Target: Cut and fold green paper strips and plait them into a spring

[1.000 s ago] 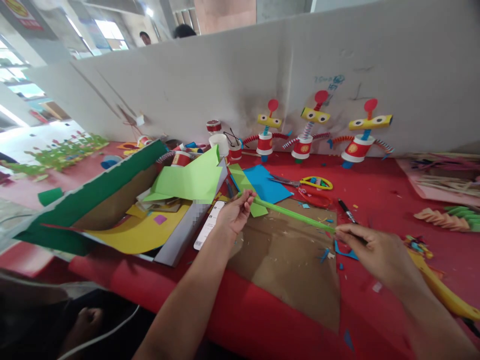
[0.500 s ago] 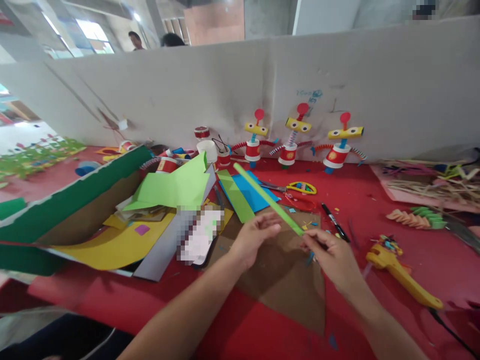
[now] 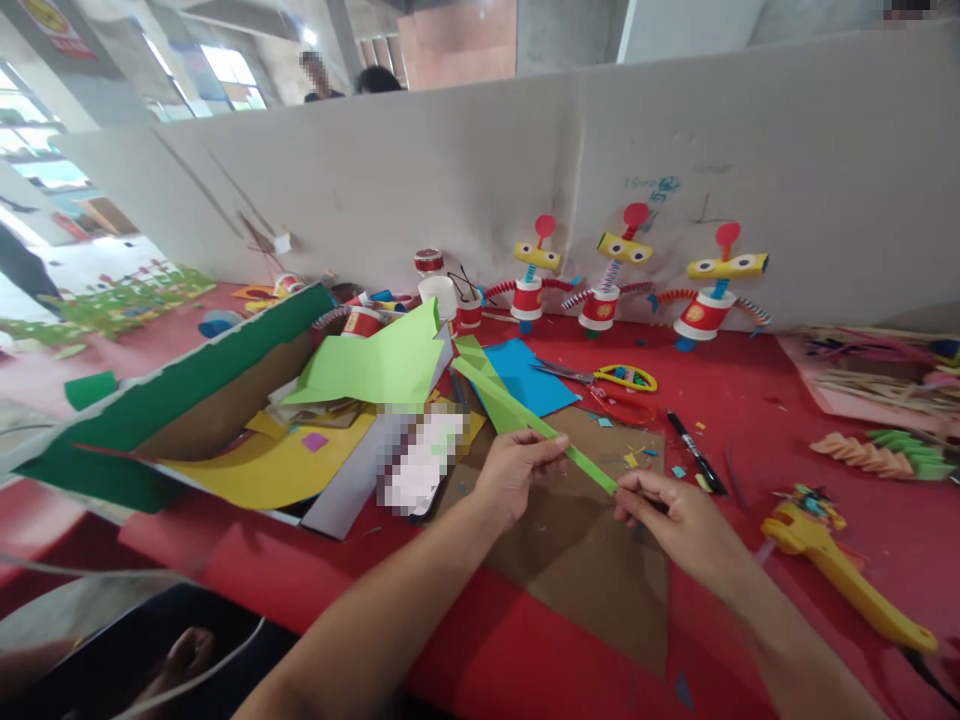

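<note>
A long light-green paper strip (image 3: 525, 415) runs from the green and blue sheets down toward me. My left hand (image 3: 516, 470) pinches it near its middle, fingers closed. My right hand (image 3: 679, 520) pinches its near end, fingers closed too. Both hands hover over a brown cardboard sheet (image 3: 592, 560) lying on the red table (image 3: 750, 400). A blue paper sheet (image 3: 532, 375) lies just beyond the strip.
Yellow-handled scissors (image 3: 619, 377) and a black marker (image 3: 696, 452) lie past my hands. A yellow glue gun (image 3: 840, 560) is at right. A green-edged box (image 3: 172, 400) of coloured paper stands at left. Three paper-cup robot figures (image 3: 600, 290) line the white partition.
The strip lay stretched between my hands, was lifted steeply by my right hand, and now my left hand pinches its middle while the far end drops toward the sheets.
</note>
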{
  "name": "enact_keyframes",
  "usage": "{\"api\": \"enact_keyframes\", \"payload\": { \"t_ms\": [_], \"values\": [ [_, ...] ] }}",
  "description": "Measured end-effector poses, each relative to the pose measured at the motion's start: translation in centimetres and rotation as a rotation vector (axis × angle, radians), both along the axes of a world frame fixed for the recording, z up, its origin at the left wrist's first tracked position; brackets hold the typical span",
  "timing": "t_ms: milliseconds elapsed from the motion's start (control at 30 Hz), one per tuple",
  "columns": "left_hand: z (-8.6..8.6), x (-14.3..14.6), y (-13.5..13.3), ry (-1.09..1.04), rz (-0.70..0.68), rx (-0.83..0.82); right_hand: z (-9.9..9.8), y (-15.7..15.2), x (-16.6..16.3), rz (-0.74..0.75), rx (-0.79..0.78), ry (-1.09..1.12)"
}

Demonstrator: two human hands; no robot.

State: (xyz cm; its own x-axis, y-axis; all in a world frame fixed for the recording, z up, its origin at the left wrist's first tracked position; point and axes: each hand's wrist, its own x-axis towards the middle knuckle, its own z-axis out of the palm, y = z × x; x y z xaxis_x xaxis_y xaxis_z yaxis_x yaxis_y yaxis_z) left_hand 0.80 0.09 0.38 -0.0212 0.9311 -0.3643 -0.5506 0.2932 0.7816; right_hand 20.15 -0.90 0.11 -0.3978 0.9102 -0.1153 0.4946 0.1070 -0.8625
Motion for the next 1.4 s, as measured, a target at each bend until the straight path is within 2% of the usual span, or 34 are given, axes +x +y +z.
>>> {"api": "enact_keyframes", "payload": {
  "t_ms": [133,267,433,933,1233,1400],
  "values": [
    [0.4,-1.4,0.8,-0.043,0.088,0.028,0.3,0.3,0.8,0.028,-0.011,-0.059],
    [0.8,-3.3,1.9,-0.093,0.185,0.032,0.6,0.6,2.1,0.011,0.047,-0.187],
    [0.8,-5.2,3.0,-0.132,0.298,-0.028,1.4,0.9,3.4,-0.027,0.113,-0.252],
    [1.5,-5.5,2.9,-0.215,0.293,-0.035,1.8,0.8,3.2,-0.020,0.152,-0.264],
    [1.2,-5.8,3.1,-0.278,0.300,-0.010,1.1,0.9,3.3,-0.223,0.239,-0.256],
    [1.0,-5.4,3.3,-0.314,0.337,0.079,1.0,0.7,3.2,-0.256,0.259,-0.209]
  ]
}}
